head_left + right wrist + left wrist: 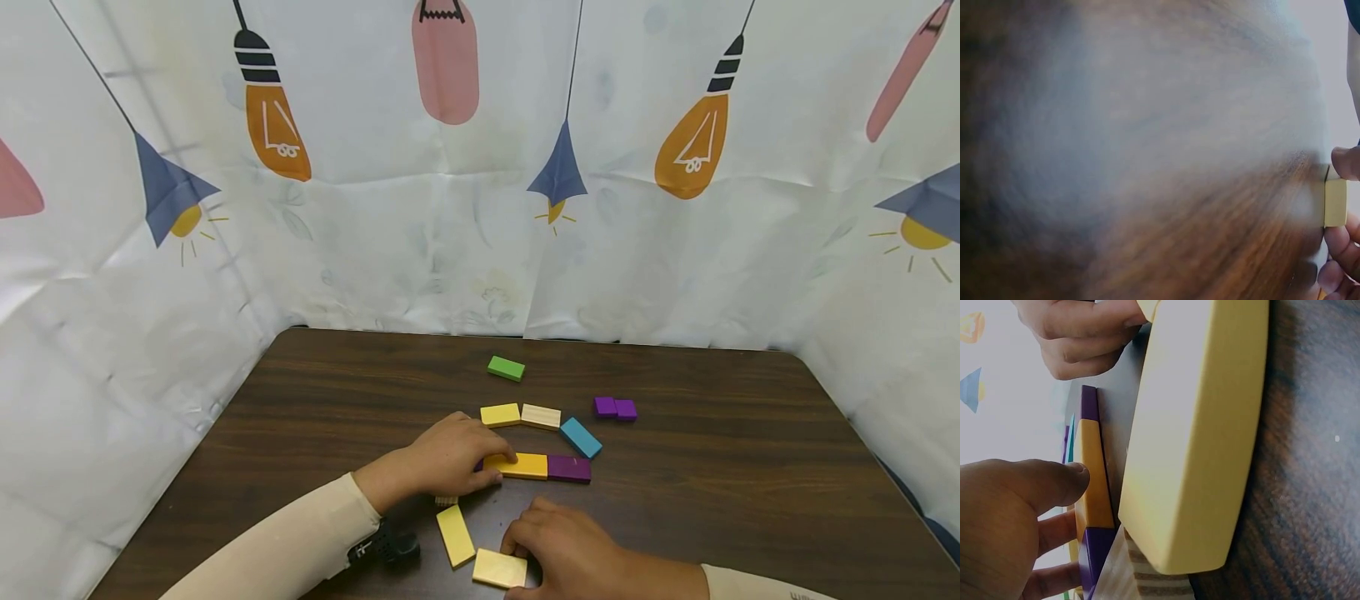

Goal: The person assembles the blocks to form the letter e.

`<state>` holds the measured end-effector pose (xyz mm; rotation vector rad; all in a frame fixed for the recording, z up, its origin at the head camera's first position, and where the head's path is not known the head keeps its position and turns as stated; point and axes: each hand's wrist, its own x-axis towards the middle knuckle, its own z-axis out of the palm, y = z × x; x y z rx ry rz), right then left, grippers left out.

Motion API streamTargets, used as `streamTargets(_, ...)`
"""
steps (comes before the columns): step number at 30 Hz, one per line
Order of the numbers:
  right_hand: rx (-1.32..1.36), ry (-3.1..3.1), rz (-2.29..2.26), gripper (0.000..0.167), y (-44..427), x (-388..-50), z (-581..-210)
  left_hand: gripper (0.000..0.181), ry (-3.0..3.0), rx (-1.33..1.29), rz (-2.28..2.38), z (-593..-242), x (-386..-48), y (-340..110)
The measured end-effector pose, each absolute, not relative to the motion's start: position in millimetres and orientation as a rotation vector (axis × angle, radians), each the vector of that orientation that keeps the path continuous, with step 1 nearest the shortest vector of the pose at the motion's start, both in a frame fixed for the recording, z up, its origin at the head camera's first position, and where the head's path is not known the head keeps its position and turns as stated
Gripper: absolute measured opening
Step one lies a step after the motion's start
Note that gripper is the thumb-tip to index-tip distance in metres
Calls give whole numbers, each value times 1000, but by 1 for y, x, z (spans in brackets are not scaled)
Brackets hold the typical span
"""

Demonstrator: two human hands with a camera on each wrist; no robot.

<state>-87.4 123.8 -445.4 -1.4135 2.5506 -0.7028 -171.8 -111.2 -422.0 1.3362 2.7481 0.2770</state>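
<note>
My left hand (450, 457) pinches an orange block (528, 467), thumb on its near side and fingers behind. That block lies in a row with a dark purple block (568, 469) at its right end; another purple block (1092, 550) touches its left end, mostly hidden by my hand in the head view. Nearer the front, my right hand (573, 550) holds a pale yellow block (498, 568) by its right end, between thumb and fingers. Beside its left end, a yellow block (455, 536) lies slanted. A striped wooden block (447, 501) shows partly below my left wrist.
Behind the row lie a yellow block (500, 415), a light wooden block (541, 417) and a tilted blue block (581, 437). Two violet blocks (615, 408) sit farther right. A green block (506, 368) lies near the back of the brown table (712, 467), before a printed curtain (360, 250).
</note>
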Motion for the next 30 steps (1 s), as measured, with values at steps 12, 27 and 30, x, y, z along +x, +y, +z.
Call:
streamTargets(12,-1425,2540,-713,27,123,-87,-446,27,2749,1340,271,-423,-172,-112)
streamTargets(27,-1147,2702,-743,50,123,-107,-427,26,2746,1333,289,-422,-171,-112)
streamTargets(30,-1106,2758,-762,53,125,-117,-424,25,2748,1337,290,-422,-171,-112)
